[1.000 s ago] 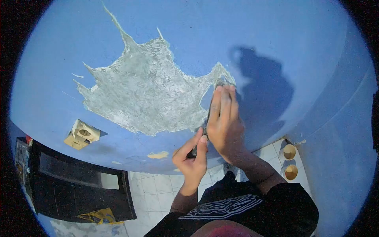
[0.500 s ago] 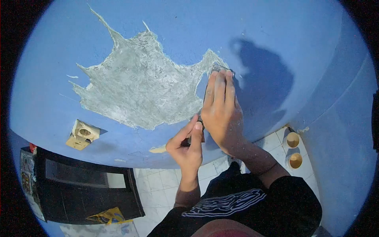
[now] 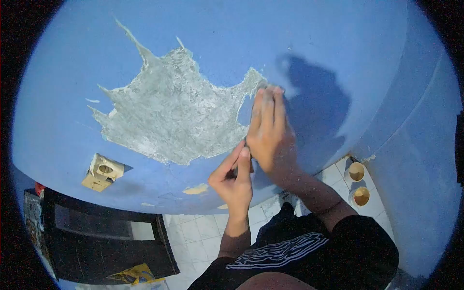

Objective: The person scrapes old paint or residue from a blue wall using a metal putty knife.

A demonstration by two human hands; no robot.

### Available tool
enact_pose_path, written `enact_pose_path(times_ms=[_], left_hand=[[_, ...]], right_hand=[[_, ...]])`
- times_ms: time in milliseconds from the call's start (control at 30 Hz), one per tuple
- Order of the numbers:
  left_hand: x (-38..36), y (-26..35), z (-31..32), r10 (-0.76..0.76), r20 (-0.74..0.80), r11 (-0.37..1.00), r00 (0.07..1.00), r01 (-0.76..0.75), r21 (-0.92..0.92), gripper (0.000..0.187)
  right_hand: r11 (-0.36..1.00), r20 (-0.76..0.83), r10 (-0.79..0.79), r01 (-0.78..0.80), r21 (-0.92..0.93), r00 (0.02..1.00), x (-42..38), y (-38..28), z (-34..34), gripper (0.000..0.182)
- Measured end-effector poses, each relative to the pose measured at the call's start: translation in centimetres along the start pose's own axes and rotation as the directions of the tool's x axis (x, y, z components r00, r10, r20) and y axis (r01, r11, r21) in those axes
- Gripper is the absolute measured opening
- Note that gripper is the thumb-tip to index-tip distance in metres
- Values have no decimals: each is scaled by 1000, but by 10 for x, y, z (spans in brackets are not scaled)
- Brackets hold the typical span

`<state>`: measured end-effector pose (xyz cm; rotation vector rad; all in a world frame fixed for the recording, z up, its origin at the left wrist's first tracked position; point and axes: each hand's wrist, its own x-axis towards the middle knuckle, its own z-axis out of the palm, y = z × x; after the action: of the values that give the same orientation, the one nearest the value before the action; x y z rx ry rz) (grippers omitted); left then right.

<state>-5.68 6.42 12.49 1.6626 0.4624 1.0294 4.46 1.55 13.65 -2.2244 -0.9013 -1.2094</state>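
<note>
My right hand [image 3: 271,137] lies with its fingers together and stretched upward over a dark flat tool [image 3: 251,164], pressing it to the blue wall [image 3: 232,34]. Most of the tool is covered; it looks like a scraper. Just below and to the left, my left hand [image 3: 233,188] pinches its lower end between thumb and fingers. Both hands are at the right edge of a large, jagged grey patch [image 3: 164,106] where the blue paint is gone. The right fingertips reach close to that patch's narrow right-hand point.
A loose socket box [image 3: 105,169] sticks out of the wall at lower left. Below it stands a dark cabinet [image 3: 106,246] with a yellow packet [image 3: 137,274]. Two tubs [image 3: 356,172] sit on the white tiled floor [image 3: 200,232] near the right corner.
The view has shifted slightly, so the grey patch appears a little lower. Both hands have moved slightly right relative to the wall, keeping their hold on the tool.
</note>
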Motion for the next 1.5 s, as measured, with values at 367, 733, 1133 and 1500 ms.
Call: enact_pose_path(times_ms=[367,733,1133,1500], left_hand=[[4,2,3,29,10,1000,1000,-29,-5,23],[-5,3,0,13,-3,1000,1000,-13,23,24],[-3,-6,6,10,-10,1000,1000,-10,-18,24],[7,-2,11,129,-23,991,991,-128,45,22]], right_hand=[[998,20,-34,35,-52,999,9,8,-6,52],[998,27,-50,51,-49,998,4,8,-11,51],[984,10,-105,105,-144,994,2,11,2,54],[986,-15,-66,63,-154,998,9,11,-1,54]])
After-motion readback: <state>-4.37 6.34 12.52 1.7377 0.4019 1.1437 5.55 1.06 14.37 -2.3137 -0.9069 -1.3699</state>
